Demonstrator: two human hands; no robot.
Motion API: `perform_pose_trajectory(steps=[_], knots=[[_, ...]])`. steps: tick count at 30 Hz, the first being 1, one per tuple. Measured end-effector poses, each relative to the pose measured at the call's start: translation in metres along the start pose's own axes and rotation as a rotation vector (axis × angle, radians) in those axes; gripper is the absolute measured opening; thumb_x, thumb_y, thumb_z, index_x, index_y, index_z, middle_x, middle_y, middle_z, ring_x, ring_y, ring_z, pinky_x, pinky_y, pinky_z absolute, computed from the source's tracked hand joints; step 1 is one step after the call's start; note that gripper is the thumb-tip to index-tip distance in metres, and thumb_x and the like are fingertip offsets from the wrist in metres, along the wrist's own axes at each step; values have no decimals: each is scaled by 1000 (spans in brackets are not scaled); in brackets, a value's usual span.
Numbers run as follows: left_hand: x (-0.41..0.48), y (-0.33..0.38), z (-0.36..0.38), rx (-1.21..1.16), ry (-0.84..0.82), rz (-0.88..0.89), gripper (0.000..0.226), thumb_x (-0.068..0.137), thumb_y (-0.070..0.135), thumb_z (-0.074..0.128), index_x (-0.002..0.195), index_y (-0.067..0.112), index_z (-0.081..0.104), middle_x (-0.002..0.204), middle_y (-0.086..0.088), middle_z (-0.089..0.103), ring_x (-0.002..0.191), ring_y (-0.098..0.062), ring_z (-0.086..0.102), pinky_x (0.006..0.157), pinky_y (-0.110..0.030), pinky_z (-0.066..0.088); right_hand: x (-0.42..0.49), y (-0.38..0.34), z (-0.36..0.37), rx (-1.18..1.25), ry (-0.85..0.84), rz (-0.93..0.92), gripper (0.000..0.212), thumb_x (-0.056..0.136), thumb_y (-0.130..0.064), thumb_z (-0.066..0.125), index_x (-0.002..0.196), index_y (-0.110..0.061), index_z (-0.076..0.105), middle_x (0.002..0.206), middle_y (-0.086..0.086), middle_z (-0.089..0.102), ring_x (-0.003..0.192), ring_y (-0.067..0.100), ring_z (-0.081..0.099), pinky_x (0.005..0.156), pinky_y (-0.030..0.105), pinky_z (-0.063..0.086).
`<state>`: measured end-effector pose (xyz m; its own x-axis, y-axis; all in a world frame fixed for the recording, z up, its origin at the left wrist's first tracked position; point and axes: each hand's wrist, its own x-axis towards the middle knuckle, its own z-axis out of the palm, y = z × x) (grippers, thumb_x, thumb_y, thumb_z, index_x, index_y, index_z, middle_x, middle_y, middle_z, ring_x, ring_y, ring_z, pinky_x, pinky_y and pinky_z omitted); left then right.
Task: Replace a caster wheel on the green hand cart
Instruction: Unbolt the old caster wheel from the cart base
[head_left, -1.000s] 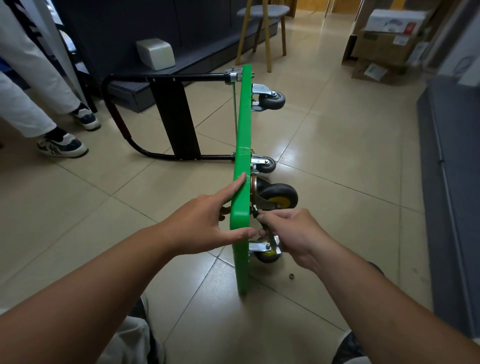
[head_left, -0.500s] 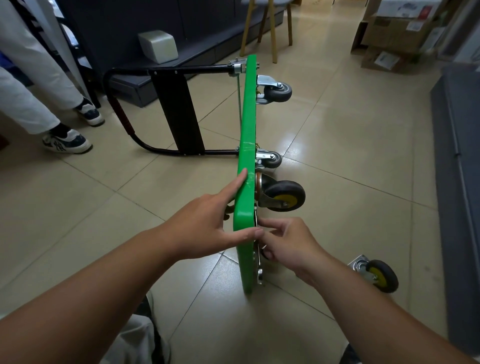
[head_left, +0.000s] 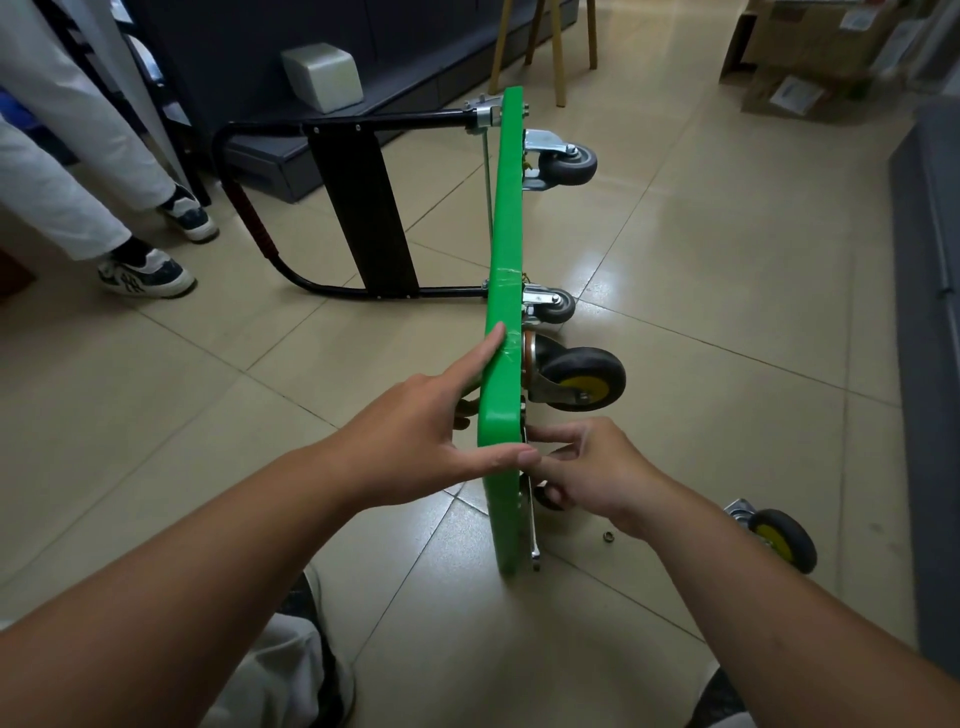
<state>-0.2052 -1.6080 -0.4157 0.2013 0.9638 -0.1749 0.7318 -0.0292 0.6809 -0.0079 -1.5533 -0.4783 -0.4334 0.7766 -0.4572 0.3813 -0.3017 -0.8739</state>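
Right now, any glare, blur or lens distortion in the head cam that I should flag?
Head view: wide-angle stretch, forearms loom large toward the bottom corners. Head view: bright glare patch on the floor tiles right of the green hand cart. Head view: cardboard boxes top right are smeared; the cart, left hand and right hand are sharp. Lighting soft, shadows faint.

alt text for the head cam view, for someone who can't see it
A green hand cart stands on edge on a tiled floor, left hand flat against its near corner, right hand reaching to the underside. A loose yellow-hubbed caster wheel and a small nut lie on the floor to the right.
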Motion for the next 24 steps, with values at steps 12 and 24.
perform_pose_trajectory(steps=[12,24], knots=[[-1,-4,2,-27,17,6,118,68,80,66,159,58,-6,161,7,45,138,-9,55,115,-35,47,26,37,4,-188,120,-180,33,93,-21,71,125,-28,70,101,-3,76,94,11,71,77,20,58],[0,-1,0,18,-1,-13,121,67,79,66,160,54,-7,161,5,45,138,-10,55,113,-31,48,10,73,16,-135,113,-97,17,89,-4,72,99,-18,74,80,-7,73,63,-6,63,61,9,45]])
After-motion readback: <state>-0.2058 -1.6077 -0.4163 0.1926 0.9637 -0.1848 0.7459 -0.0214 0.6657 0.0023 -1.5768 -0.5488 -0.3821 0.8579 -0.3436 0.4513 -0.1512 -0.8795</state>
